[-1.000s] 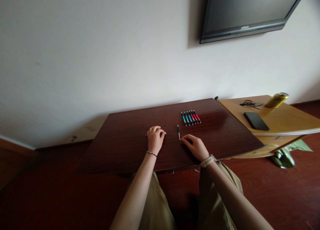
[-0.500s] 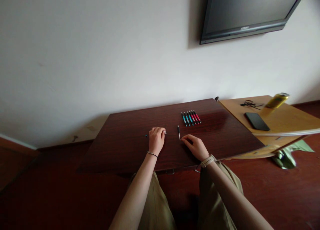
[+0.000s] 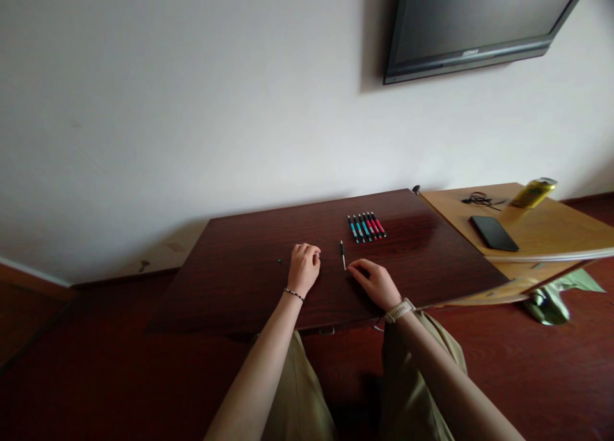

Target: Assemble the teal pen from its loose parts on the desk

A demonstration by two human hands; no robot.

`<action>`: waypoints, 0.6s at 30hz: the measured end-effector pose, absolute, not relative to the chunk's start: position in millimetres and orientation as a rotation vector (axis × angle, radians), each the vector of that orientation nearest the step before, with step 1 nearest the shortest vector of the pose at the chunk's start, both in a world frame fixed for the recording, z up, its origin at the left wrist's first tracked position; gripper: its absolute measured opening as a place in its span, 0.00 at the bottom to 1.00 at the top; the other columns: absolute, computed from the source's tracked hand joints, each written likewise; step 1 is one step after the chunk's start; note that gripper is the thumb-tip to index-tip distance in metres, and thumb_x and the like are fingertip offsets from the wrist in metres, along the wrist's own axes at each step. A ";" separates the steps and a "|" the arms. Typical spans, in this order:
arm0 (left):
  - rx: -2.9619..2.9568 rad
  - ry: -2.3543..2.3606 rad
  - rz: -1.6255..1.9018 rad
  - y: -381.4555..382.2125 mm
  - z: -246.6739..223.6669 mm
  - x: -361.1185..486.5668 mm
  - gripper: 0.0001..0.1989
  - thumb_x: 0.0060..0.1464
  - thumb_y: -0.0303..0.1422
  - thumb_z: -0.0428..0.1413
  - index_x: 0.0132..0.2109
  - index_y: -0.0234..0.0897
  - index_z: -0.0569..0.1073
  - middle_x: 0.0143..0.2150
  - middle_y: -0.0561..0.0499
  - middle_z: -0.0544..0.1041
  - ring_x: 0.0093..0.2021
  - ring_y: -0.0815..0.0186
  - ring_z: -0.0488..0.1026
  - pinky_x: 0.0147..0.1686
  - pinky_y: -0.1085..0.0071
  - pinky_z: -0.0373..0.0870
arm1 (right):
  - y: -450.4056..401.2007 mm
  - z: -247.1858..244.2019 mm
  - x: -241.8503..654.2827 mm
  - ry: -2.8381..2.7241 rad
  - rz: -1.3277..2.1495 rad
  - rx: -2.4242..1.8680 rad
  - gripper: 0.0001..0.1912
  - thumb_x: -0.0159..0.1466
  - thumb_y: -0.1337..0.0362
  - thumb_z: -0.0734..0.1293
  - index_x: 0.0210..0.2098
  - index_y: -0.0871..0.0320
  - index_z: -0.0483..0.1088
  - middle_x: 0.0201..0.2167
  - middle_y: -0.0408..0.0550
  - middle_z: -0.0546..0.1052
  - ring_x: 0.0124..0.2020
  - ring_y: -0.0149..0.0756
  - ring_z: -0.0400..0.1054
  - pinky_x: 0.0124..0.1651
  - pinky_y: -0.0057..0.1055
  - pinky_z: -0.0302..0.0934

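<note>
On the dark wooden table (image 3: 249, 281), my left hand (image 3: 305, 267) is closed, its fingers curled down. A small pale bit shows at its fingertips, too small to name. My right hand (image 3: 377, 282) pinches thumb and forefinger together at the lower end of a partly dismantled pen (image 3: 343, 254). That pen has a black upper part and a bare white refill pointing toward me. Left of my left hand lies a tiny teal piece (image 3: 280, 260). Beyond the right hand, several pens (image 3: 366, 226), blue and pink with black parts, lie side by side in a row.
A lighter wooden cabinet (image 3: 566, 226) adjoins the table on the right. On it are a black phone (image 3: 494, 233), a coiled black cable (image 3: 481, 200) and a yellow can (image 3: 535, 192). A television (image 3: 480, 28) hangs on the wall above.
My left hand has shifted slightly to the right, and the pale piece at its fingertips shows less. The teal piece now lies clear of that hand. My right hand stays in place.
</note>
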State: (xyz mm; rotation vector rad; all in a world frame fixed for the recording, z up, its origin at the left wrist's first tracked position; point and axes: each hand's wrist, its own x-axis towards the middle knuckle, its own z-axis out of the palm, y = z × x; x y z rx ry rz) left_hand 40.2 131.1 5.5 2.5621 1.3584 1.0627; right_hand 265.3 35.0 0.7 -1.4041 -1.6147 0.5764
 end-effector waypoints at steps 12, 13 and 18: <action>2.580 1.379 1.034 132.7 5.5 40.7 0.09 0.65 0.22 0.54 0.42 0.40 0.75 0.42 0.46 0.76 0.48 0.55 0.70 0.52 0.57 0.70 | 34.2 0.6 265.3 -1.615 0.583 -1.400 0.11 0.72 0.55 0.66 0.41 0.52 0.79 0.40 0.46 0.83 0.42 0.42 0.77 0.47 0.34 0.65; 2.584 1.376 1.027 132.8 5.7 40.7 0.09 0.65 0.22 0.53 0.42 0.41 0.75 0.42 0.46 0.76 0.48 0.55 0.70 0.52 0.56 0.70 | 34.2 0.5 265.4 -1.617 0.583 -1.405 0.11 0.72 0.55 0.66 0.41 0.52 0.79 0.40 0.46 0.83 0.42 0.42 0.77 0.47 0.35 0.65; 2.595 1.379 1.019 132.6 6.8 41.4 0.09 0.67 0.23 0.52 0.44 0.41 0.75 0.43 0.46 0.76 0.49 0.55 0.69 0.52 0.56 0.69 | 34.8 0.1 265.4 -1.620 0.576 -1.403 0.12 0.71 0.55 0.65 0.41 0.52 0.78 0.40 0.47 0.83 0.42 0.43 0.77 0.47 0.35 0.66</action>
